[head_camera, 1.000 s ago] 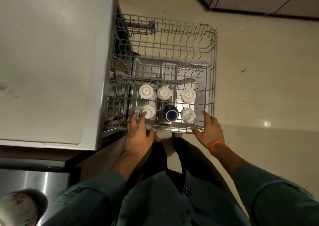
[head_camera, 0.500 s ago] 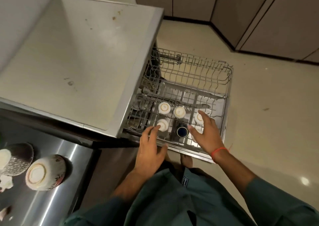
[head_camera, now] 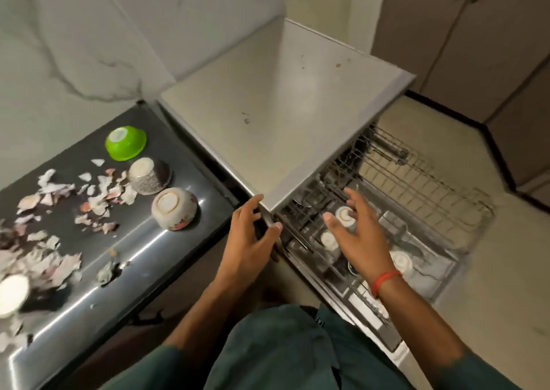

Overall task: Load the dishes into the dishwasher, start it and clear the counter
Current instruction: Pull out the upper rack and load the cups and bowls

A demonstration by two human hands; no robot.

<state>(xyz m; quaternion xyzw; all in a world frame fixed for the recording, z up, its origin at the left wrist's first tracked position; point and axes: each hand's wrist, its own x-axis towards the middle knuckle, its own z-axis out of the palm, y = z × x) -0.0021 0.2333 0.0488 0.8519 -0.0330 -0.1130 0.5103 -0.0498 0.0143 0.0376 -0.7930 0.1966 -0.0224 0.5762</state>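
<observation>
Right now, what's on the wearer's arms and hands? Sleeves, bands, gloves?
Both hands are bare: no gloves, no rings visible. The right hand has a thin red-orange thread band around its wrist; the left hand has nothing at the wrist. Both forearms are uncovered, with dark teal-green sleeves ending further up the arms, matching the garment on the torso. No markings readable on the sleeves.

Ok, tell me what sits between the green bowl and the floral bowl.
In the head view, a dark speckled bowl, upside down, sits between the green bowl and the floral bowl.
</observation>
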